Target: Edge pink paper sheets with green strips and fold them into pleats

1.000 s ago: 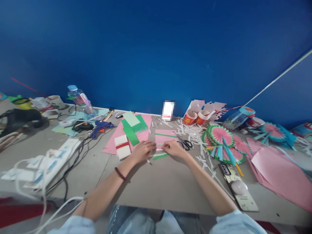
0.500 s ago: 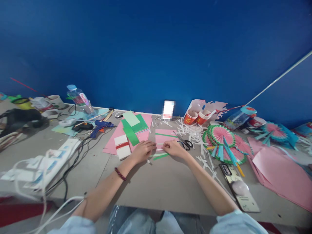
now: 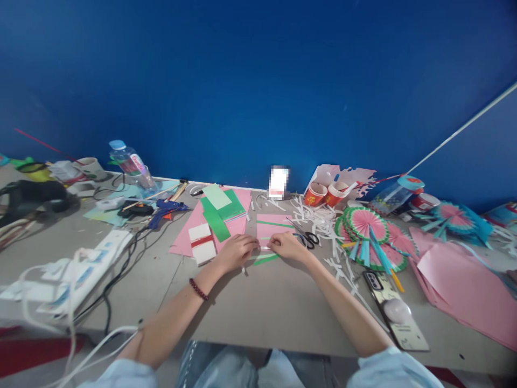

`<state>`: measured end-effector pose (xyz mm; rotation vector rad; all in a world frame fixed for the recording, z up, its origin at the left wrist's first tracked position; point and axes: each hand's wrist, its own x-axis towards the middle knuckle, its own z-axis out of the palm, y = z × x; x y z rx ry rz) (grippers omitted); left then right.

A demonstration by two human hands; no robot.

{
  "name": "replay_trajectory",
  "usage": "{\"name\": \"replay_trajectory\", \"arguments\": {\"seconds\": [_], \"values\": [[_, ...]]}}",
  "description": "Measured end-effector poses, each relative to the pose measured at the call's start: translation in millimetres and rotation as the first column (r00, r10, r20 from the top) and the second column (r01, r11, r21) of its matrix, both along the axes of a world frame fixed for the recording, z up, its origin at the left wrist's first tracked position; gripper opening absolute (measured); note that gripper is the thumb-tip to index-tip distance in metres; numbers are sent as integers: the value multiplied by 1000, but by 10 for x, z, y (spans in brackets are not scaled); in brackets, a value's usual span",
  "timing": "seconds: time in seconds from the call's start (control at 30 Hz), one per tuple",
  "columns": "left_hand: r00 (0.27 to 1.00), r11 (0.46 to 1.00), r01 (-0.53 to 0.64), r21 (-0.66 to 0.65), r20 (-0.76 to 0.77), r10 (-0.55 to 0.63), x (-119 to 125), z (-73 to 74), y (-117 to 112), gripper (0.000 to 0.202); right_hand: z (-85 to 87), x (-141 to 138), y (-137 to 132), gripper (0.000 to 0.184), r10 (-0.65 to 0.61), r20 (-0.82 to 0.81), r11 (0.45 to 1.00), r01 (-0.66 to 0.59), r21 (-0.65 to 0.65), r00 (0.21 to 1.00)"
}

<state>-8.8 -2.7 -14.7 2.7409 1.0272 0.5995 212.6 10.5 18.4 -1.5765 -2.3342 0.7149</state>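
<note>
The table (image 3: 258, 315) ends in a near edge at the person's lap; the stretch between the forearms gives room to draw back. On it, ahead of the lap, a pink sheet (image 3: 264, 230) lies partly under the hands. It should be light, bendy and easily creased, best taken by its edges. The left hand (image 3: 239, 251) is at its near left corner, the right hand (image 3: 287, 246) at the near right, fingers bent; whether they pinch or merely press, I cannot tell. A box (image 3: 203, 245) limits leftward room, scissors (image 3: 304, 237) rightward. A green strip (image 3: 266, 260) lies just nearer than the sheet; scraps (image 3: 337, 250) litter the right.
</note>
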Motion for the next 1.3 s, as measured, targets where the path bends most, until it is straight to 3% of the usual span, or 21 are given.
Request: {"name": "replay_trajectory", "arguments": {"seconds": [1.3], "values": [[1000,1000,7,10,-14,-7,0,12,-15,34,-4,-11,2,18,-2,26,1000,2,9,1000]]}}
